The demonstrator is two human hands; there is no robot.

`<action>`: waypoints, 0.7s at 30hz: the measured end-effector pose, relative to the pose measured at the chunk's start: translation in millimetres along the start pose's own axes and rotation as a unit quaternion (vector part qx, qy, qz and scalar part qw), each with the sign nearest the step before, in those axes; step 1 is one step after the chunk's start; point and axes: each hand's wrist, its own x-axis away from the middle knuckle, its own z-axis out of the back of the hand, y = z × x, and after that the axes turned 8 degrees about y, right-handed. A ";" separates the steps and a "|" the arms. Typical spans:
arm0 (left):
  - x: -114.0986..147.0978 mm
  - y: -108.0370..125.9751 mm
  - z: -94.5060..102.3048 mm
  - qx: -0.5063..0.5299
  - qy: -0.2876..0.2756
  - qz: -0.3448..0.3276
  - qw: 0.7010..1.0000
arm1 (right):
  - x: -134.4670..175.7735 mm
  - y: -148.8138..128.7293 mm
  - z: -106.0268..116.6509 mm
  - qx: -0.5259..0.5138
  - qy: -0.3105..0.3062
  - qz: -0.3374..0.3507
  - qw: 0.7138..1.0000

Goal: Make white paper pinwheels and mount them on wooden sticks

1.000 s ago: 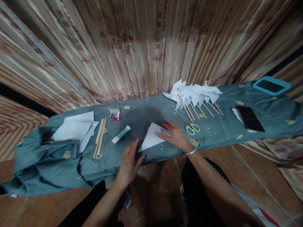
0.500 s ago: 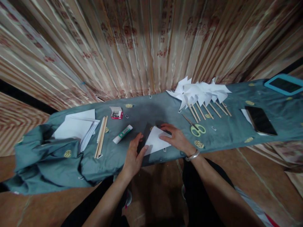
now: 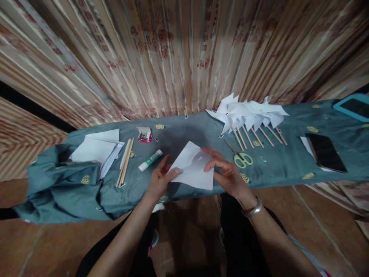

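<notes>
Teal fabric (image 3: 181, 129) covers the narrow work surface, bunched into folds at the far left. Next to the folds, and partly under them, lies a stack of white paper (image 3: 95, 148). Right of the stack, a bundle of wooden sticks (image 3: 125, 163) is laid lengthwise, pointing away from the wearer. Beyond it sit a small red and white box (image 3: 145, 135), its lid raised over metallic contents, and a capped glue stick (image 3: 151, 159), set diagonally just beside the left hand (image 3: 160, 177).

Left-hand thumb: on the face of the white paper sheet (image 3: 196, 177), at its left corner; the other fingers are at that edge, pinching it. The sheet is between both hands, near the front edge of the surface. One corner points toward the curtain (image 3: 184, 57); another points toward the wearer. The line across it, from the left thumb toward the right fingertips, appears to be a crease. Right hand (image 3: 226, 173): fingers clamped on the right edge. Neither hand is nearer; both touch the sheet.

Farther right: green-handled scissors (image 3: 243, 159), overlapping paper pinwheels (image 3: 248, 111) on sticks, a smartphone (image 3: 325, 152) and a blue-framed tablet (image 3: 341, 105).
</notes>
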 end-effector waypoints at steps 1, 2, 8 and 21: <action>-0.7 0.7 -0.1 0.007 -0.010 0.012 1.000 | 1.0 0.7 1.1 0.016 -0.004 0.005 1.000; -1.6 0.8 0.1 0.015 -0.019 0.017 1.000 | 1.8 1.9 2.2 0.038 -0.008 0.013 0.999; -9.6 -7.0 -0.3 0.031 0.061 -0.065 0.996 | 10.2 9.7 3.8 0.229 -0.045 0.112 0.966; 12.4 -30.6 -16.6 -0.112 0.030 -0.139 0.983 | 33.9 1.2 -32.6 0.408 -0.016 0.257 0.876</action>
